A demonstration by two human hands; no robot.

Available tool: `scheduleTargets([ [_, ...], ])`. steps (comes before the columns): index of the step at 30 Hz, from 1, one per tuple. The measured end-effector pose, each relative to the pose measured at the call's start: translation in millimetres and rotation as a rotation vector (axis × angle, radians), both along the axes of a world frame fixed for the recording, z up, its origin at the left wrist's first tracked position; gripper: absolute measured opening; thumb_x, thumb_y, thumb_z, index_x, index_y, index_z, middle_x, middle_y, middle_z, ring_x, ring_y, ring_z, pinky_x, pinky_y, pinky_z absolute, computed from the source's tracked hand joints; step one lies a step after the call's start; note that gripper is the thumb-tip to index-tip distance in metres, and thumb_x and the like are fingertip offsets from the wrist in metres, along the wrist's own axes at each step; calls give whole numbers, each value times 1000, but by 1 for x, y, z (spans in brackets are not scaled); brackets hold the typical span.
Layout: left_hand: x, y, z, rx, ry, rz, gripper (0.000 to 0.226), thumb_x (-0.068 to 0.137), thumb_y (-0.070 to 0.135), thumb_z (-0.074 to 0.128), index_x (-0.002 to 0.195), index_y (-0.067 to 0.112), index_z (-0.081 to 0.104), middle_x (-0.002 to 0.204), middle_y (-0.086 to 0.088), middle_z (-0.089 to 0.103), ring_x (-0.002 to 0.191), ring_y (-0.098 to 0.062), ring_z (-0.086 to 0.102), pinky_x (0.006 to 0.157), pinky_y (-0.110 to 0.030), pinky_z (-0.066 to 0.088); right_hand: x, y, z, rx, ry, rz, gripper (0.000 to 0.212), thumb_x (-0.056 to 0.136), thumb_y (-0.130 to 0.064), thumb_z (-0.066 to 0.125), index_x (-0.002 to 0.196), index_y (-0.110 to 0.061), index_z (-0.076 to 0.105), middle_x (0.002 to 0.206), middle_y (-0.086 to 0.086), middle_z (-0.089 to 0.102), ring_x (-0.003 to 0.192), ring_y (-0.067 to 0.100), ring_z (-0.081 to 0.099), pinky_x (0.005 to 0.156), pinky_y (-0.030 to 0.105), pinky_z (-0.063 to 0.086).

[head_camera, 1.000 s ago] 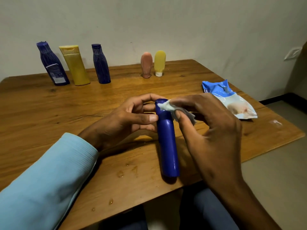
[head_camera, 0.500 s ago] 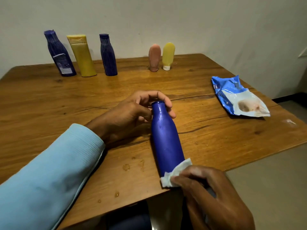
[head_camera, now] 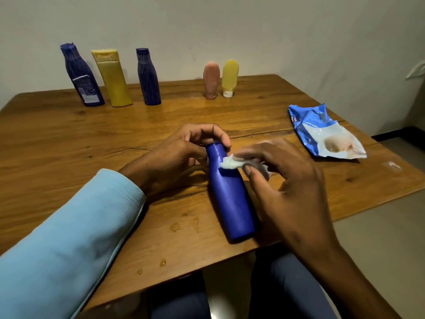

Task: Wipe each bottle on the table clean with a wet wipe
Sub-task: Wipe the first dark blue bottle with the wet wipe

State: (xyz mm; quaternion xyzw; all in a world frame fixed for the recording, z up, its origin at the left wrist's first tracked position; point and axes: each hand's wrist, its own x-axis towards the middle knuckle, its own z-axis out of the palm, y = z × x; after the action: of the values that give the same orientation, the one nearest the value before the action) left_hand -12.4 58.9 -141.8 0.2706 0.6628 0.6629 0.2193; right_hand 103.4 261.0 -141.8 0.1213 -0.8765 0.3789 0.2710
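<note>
A plain blue bottle lies on the wooden table, base toward me, neck pointing away. My left hand grips its neck end with curled fingers. My right hand pinches a crumpled white wet wipe and presses it against the bottle's upper part, just below the neck. Along the far edge stand a dark blue bottle with a label, a yellow bottle, another dark blue bottle, a small pink tube and a small yellow tube.
A blue and white wet wipe packet lies at the right side of the table. Several water drops sit on the wood near the front edge. The wall rises right behind the standing bottles. My legs show below the table edge.
My right hand has moved the wipe from the bottle's base back up to the part near the neck. My left hand has kept its hold on the neck.
</note>
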Motion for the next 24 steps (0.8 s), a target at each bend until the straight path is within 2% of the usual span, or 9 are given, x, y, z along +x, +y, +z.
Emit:
scheduleTargets([
  [2,-1,-1,-1,14,-5,4,47,74,-16,43,114,-1,63,107,-18,70,101,-25,69,84,-30,57,12,-3,-9,4,-26,62,32,91,1,74,112,-22,77,112,-5,68,106,7,66,84,16,51],
  [4,-1,-1,-2,12,-4,23,47,72,-16,42,111,0,63,107,-22,71,107,-32,67,92,-43,51,33,0,-19,4,-17,109,28,92,0,69,108,-20,78,111,-5,68,107,13,68,81,23,53],
  [7,0,1,-5,-8,6,34,48,68,-16,41,108,0,64,105,-23,72,107,-36,65,95,-53,42,66,6,-32,77,31,80,26,90,-1,68,104,-19,80,109,-7,67,106,17,68,81,23,51],
  [9,0,1,-6,-19,13,28,49,67,-15,42,108,0,64,106,-22,71,106,-34,65,93,-52,42,83,9,-36,90,52,21,24,87,-1,70,98,-19,81,106,-8,69,104,15,70,85,19,49],
  [12,-2,0,-6,-26,11,23,48,71,-13,44,111,2,64,110,-22,71,108,-31,66,89,-44,48,92,16,-35,62,69,-68,23,84,-1,71,91,-20,82,101,-6,71,99,14,72,84,17,48],
  [16,-4,-4,-4,-7,-21,-6,43,78,-6,52,118,2,66,120,-24,65,111,-34,63,85,-40,53,82,26,-28,14,78,-104,21,87,-4,72,97,-20,82,101,-5,72,98,13,72,83,12,48],
  [19,-6,-6,-1,22,-64,-15,43,82,-1,57,125,-1,64,117,-18,64,100,-28,64,80,-31,58,72,27,-27,-6,46,-116,31,89,6,77,101,-22,80,105,-8,72,103,12,71,82,6,49],
  [21,-5,-8,2,36,-67,-12,43,86,1,60,129,-3,62,115,-14,65,90,-19,67,76,-25,59,68,25,-29,-73,29,-113,34,87,6,78,104,-24,79,107,-9,72,105,13,71,80,8,52],
  [24,-4,-9,6,47,-43,24,43,89,6,62,131,-5,61,114,-11,68,87,-11,71,73,-21,60,71,23,-34,-80,39,-101,28,88,-5,74,107,-26,78,109,-11,72,106,15,72,81,16,54],
])
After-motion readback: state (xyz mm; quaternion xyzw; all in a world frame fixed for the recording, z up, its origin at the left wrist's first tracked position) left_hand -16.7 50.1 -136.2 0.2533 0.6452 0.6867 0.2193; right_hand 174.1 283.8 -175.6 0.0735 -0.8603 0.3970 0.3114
